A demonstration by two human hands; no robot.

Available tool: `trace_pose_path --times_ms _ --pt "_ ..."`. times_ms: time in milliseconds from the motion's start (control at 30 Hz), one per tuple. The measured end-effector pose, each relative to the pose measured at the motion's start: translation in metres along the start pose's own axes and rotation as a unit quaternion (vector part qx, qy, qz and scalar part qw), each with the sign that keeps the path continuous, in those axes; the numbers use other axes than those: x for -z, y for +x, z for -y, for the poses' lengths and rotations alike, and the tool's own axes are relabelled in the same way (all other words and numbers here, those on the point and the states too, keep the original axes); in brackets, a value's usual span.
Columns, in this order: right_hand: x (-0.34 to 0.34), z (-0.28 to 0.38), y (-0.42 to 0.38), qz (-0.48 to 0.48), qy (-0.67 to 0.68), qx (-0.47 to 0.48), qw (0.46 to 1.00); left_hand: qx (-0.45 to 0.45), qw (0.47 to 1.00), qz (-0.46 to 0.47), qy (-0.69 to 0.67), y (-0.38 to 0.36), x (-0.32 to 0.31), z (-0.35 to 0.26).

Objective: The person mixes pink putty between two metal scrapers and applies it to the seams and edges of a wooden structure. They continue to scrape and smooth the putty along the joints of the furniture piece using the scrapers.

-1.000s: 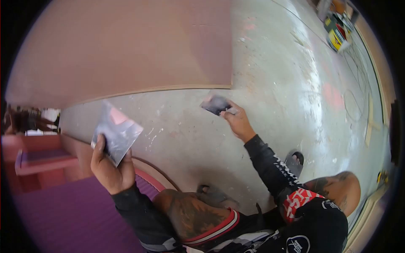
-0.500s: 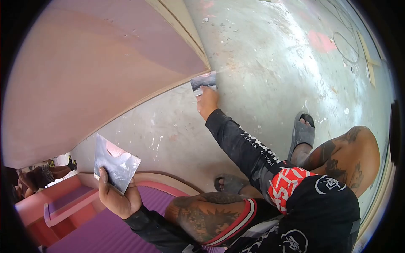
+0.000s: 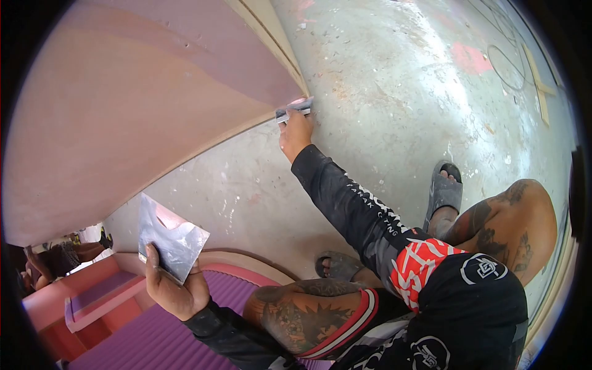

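Observation:
My right hand (image 3: 296, 133) grips a metal putty knife (image 3: 294, 111) with a bit of pink putty along its far edge. The blade is at the lower corner of a large pinkish panel (image 3: 154, 105), close to the floor, and seems to touch it. In my left hand (image 3: 179, 293) is a second flat metal putty knife (image 3: 169, 240), thumb on top and fingers beneath. Pink putty (image 3: 169, 217) lies along the far part of that blade, which is apart from the panel.
The grey concrete floor (image 3: 382, 123) has paint specks and debris. Two sandalled feet rest on it; one sandal (image 3: 443, 196) is at right. A purple ribbed surface with a pink rim (image 3: 234, 256) is lower left. Another person (image 3: 68, 262) is at far left. Wood strips (image 3: 538, 86) lie upper right.
My right hand has moved slightly up and left, bringing its putty knife against the panel's corner, and the blade is now tilted more flatly. My left hand has barely moved.

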State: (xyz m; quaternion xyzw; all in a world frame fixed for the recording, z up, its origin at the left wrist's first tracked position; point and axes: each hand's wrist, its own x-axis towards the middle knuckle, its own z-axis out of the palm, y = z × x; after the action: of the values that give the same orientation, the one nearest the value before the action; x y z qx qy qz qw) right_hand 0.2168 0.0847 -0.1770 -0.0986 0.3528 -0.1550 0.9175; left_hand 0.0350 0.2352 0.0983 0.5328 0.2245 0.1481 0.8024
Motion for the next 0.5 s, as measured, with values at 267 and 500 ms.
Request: trace_pose_path --times_ms 267,500 --pt "-0.019 -0.011 0.018 -0.008 -0.059 0.025 0.998 -0.008 1.0 0.014 -0.008 0.002 0.014 0.0" --pt "-0.052 0.001 -0.011 -0.015 -0.021 0.095 0.995 -0.012 0.999 -0.026 0.02 -0.002 0.001 0.006"
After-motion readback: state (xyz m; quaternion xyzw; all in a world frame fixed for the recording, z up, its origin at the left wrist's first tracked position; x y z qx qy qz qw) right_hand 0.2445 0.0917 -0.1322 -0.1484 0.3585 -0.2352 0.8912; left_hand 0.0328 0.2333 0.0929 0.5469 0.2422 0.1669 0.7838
